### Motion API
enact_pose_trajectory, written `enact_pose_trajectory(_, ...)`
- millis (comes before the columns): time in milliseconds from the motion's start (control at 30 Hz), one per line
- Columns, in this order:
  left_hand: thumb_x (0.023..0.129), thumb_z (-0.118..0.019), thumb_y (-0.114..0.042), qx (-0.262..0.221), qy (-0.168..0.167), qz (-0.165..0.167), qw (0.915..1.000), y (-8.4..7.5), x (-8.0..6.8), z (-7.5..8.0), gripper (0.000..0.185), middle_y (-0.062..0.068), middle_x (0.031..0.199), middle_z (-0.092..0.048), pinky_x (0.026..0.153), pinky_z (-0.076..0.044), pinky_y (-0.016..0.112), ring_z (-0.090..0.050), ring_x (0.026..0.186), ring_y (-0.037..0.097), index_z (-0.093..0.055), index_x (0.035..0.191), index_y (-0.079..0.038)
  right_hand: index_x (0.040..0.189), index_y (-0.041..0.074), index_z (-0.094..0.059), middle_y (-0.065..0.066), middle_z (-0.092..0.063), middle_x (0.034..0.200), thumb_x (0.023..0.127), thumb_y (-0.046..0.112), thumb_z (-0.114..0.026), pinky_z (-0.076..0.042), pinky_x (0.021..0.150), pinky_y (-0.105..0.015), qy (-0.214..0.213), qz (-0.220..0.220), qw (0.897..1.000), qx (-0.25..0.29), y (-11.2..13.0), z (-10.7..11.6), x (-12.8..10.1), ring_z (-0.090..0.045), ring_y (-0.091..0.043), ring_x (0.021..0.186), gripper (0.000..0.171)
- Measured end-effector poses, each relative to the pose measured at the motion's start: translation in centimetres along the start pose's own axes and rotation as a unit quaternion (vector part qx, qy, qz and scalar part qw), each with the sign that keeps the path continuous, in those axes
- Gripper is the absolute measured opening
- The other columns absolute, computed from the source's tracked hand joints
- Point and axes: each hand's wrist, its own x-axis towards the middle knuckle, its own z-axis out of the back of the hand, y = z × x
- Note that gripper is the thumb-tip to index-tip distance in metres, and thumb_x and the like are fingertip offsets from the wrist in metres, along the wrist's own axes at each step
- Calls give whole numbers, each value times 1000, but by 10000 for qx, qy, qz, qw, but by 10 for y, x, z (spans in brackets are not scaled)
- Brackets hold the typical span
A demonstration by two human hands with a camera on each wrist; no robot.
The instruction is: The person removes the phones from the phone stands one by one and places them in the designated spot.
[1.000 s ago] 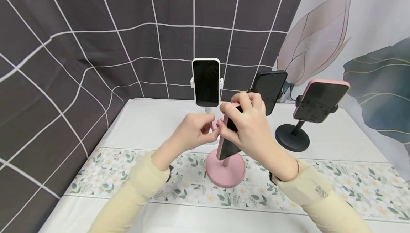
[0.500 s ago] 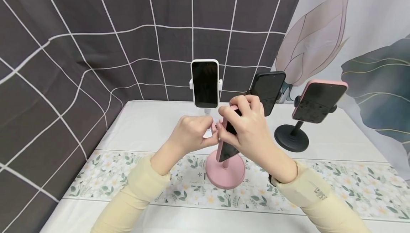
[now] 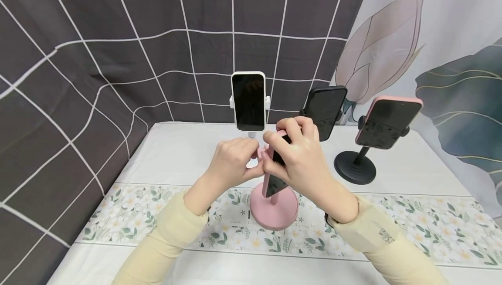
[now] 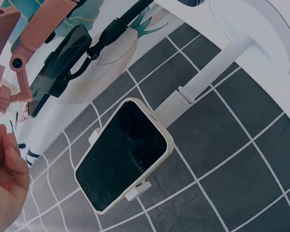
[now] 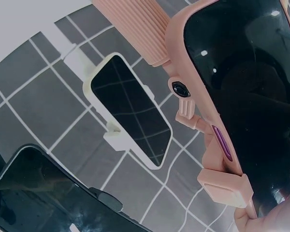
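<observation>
A pink-cased phone (image 3: 273, 185) with a dark screen leans over the round base of a pink phone stand (image 3: 274, 215). My right hand (image 3: 299, 154) grips this phone from above, fingers bent over its top and thumb at its left edge. On that side, the stand's pink clamp (image 5: 225, 187) sits right against the phone's edge, below a side button. My left hand (image 3: 234, 163) pinches the clamp area between thumb and curled fingers, fingertips meeting the right thumb. In the left wrist view, curled left fingers (image 4: 9, 164) show just below the pink clamp (image 4: 4, 99).
Behind the hands stands a white-cased phone (image 3: 249, 102) on a white stand. To the right are a black phone (image 3: 326, 110) and a pink-cased phone (image 3: 388, 123) on a black stand (image 3: 354, 167). A floral strip (image 3: 157, 215) crosses the white table; dark gridded cloth (image 3: 157, 6) hangs behind.
The left hand and the pink clamp have drawn in toward the phone's left edge, narrowing the gap there. The right hand keeps its grip; the head view has shifted slightly.
</observation>
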Motion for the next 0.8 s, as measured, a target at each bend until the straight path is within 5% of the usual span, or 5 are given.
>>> enact_pose_trajectory(800,85,-48,-29,130,-92,89,9998,-3,2,-8,26,-2,57,-47,39,-28,20,-39,45,9,-52,69,-10,88,8,-56,-17,-48,89,90,22,-45,-38,75,-52,-347,180,9992,28,-4,-2,-3,-40,-38,86,18)
